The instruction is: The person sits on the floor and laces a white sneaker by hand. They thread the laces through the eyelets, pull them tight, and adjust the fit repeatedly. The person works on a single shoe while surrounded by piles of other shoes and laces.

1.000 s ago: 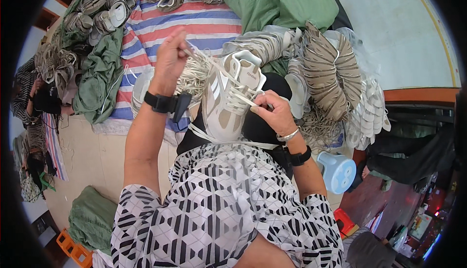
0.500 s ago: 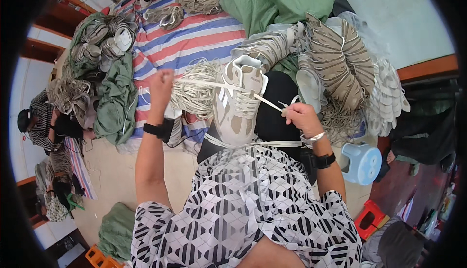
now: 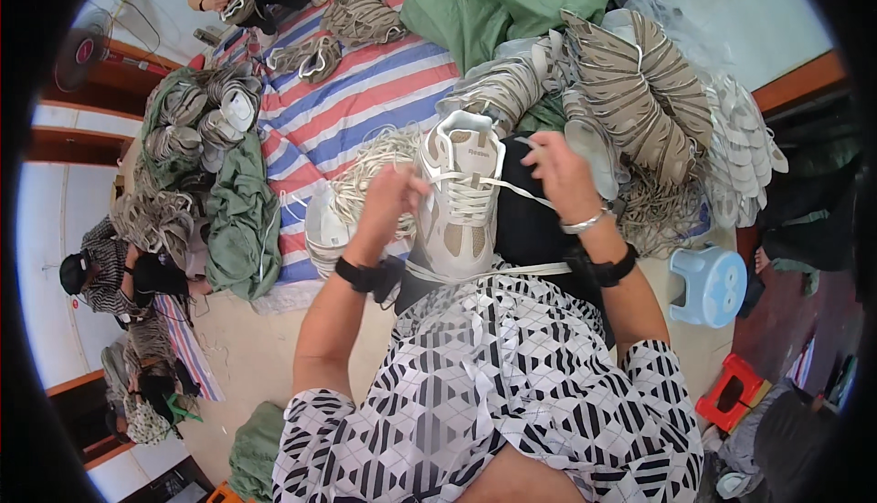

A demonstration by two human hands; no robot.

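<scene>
A beige and white sneaker upper (image 3: 464,194) rests on my lap, its toe toward me and its tongue pointing away. White lace runs in rows up its front and crosses below the tongue. My left hand (image 3: 393,200) is beside the upper's left edge, its fingers blurred; whether it grips anything is unclear. Right of the upper, my right hand (image 3: 559,172) is raised above my dark-clad thigh with fingers apart. One loose lace end (image 3: 525,193) trails from the upper toward my right wrist. A pale cord (image 3: 525,270) crosses my lap.
A heap of white laces (image 3: 370,179) lies left of the upper on a striped sheet (image 3: 365,92). Bundled shoe uppers (image 3: 639,92) are stacked ahead right. A blue stool (image 3: 708,285) stands at right. Two people (image 3: 114,270) work at left and far left, beside green sacks (image 3: 242,215).
The lace that was stretched between my hands is now drawn down against the upper. My left hand has come in toward the upper; my right has moved up and away, letting its lace end go.
</scene>
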